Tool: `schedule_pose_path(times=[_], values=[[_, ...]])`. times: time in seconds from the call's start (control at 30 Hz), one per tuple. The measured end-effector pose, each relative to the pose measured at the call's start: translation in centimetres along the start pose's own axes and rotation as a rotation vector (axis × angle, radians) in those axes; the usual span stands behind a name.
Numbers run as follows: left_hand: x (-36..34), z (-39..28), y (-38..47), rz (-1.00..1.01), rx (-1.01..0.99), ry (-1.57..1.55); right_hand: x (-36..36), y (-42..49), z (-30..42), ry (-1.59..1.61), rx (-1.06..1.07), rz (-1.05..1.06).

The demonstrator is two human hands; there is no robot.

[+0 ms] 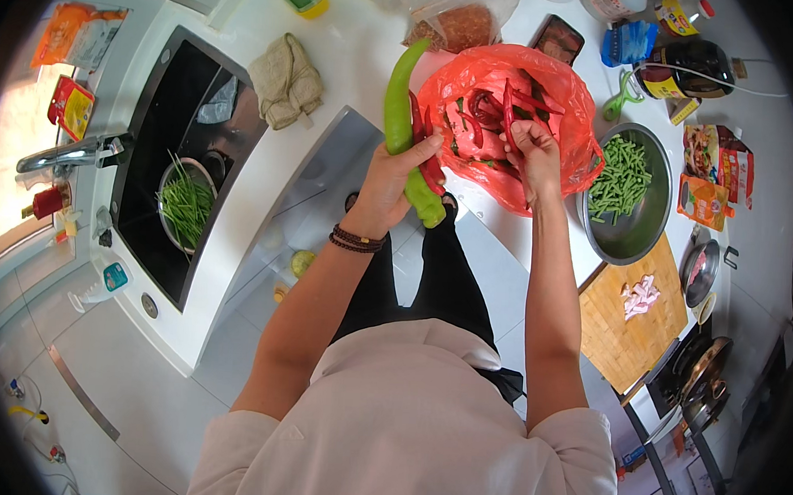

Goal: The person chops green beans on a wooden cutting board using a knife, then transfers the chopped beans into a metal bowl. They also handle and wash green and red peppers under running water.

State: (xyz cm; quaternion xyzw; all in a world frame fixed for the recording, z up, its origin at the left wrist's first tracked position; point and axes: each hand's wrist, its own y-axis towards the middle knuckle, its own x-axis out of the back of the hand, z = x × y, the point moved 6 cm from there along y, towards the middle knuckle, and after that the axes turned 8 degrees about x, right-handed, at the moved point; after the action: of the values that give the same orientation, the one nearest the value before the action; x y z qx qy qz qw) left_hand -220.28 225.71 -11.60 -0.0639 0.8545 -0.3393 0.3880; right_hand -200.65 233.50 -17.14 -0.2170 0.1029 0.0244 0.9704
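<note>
My left hand (389,186) grips a long green pepper (398,106) together with a few slim red chili peppers (433,172). To its right, my right hand (537,154) pinches a red chili pepper (508,112) over an opened red plastic bag (456,69). More red chilies (488,104) lie inside that bag, some with green stems. The bag rests on the white counter (352,64) near its front edge. Part of its contents is hidden by my right hand.
Right of the bag stands a steel bowl (656,227) with cut green beans (618,182). Beyond it, a wooden cutting board (609,353) bears pale meat pieces (641,297). At left, a sink (175,101) holds a bowl of green stalks (187,203). A folded cloth (285,84) lies beside the sink.
</note>
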Motion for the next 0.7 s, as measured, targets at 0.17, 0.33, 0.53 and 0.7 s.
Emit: schedule_pose_path(times=[0.17, 0.33, 0.53, 0.7], values=[[-0.2, 0.2, -0.1, 0.032, 0.013, -0.039, -0.6, 0.0, -0.2, 0.177, -0.047, 0.105], [-0.4, 0.2, 0.0, 0.051, 0.016, -0.068, -1.2, -0.8, 0.3, 0.26, -0.13, 0.164], [-1.6, -0.8, 1.4, 0.037, -0.071, 0.085, -2.3, -2.7, 1.0, 0.219, -0.051, 0.259], [-2.7, -0.6, 2.8, -0.047, -0.163, 0.145, -4.0, -5.1, 2.4, -0.115, 0.206, 0.157]])
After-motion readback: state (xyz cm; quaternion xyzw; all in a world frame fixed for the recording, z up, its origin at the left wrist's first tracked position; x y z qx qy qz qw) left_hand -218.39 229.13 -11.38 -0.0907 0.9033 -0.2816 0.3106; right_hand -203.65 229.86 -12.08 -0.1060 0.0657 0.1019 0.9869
